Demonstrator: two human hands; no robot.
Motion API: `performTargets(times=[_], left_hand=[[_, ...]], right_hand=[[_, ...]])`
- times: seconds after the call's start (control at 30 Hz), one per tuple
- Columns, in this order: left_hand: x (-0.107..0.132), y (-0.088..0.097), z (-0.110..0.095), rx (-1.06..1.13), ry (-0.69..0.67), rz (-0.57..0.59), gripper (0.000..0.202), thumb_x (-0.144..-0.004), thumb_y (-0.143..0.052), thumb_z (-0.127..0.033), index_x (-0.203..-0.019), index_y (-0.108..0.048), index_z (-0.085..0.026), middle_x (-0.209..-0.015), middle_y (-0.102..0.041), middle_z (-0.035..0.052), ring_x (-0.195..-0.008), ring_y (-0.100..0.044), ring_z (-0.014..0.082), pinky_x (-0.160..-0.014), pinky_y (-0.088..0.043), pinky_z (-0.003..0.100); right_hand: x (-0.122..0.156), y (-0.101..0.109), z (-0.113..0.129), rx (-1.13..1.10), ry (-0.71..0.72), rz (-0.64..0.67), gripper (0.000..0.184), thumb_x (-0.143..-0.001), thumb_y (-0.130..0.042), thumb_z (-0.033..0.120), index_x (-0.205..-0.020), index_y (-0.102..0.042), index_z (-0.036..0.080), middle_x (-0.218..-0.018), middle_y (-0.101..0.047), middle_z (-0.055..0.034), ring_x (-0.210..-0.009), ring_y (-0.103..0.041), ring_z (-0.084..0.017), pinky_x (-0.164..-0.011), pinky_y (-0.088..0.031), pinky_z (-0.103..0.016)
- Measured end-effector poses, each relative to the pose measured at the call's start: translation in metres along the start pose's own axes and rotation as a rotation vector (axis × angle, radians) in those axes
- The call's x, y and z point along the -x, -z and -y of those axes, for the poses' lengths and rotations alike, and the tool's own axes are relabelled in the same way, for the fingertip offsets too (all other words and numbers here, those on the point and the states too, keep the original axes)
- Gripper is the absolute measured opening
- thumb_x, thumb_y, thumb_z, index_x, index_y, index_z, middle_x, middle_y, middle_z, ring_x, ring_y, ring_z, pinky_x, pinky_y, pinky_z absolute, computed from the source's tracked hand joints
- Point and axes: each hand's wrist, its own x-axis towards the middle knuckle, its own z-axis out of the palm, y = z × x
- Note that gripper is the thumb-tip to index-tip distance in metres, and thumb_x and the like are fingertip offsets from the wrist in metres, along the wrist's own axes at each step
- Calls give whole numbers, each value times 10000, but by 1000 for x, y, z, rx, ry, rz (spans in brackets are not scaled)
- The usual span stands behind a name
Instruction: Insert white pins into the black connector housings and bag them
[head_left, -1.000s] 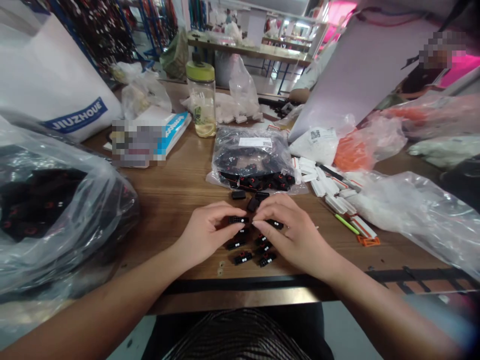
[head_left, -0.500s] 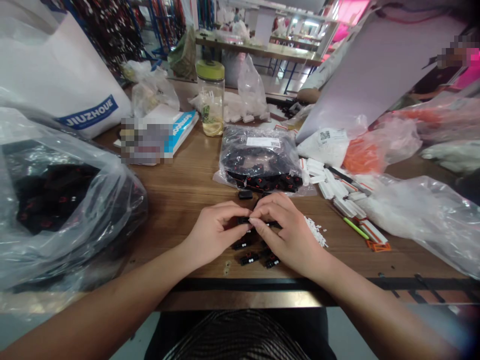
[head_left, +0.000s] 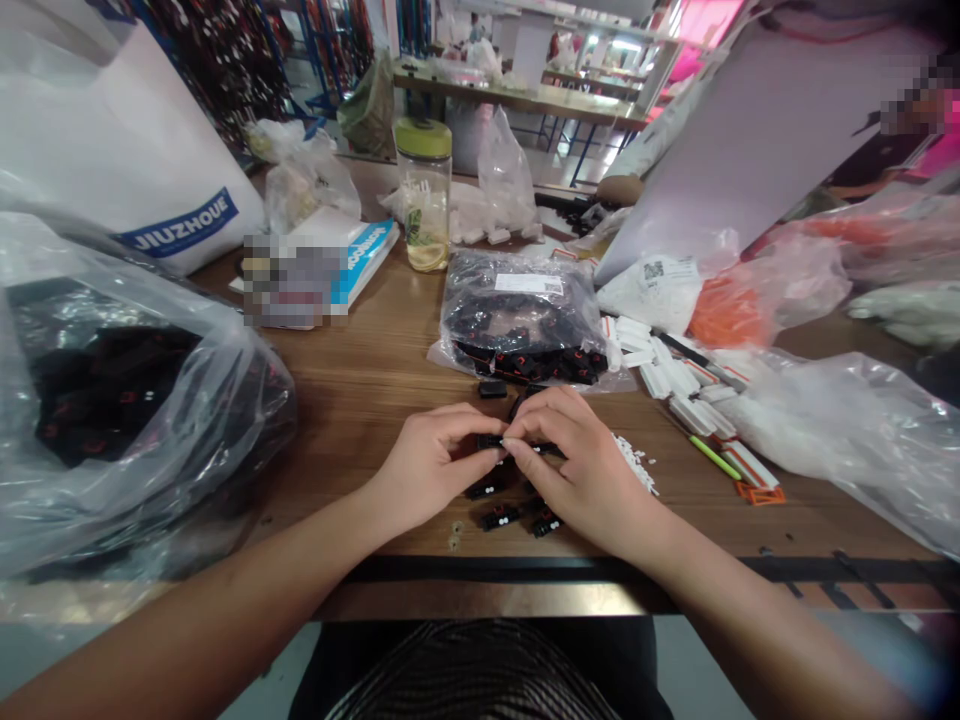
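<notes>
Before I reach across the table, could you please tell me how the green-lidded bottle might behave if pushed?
The bottle may tip if nudged near its lid, being tall and narrow. Its round sides suggest it could roll once down. It is probably fairly light, since the liquid seems to sit only near the bottom.

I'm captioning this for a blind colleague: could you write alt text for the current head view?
A person's left hand pinches a small black plastic part over a brown wooden table, the right hand at its end; a clear plastic bag of black parts lies beyond.
</notes>
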Motion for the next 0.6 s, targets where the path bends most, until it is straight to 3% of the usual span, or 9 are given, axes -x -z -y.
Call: performTargets(times=[0.6], left_hand=[[-1, 0, -2, -68, -46, 21, 117, -817, -725, -182, -929, -760, -175, -862, -717, 48, -759, -665, 163, -667, -521, 277]], right_hand=[[-2, 8, 1, 54, -21, 108, 107, -953, -534, 179, -863, -588, 199, -895, -605, -52, -897, -540, -200, -869, -436, -390]])
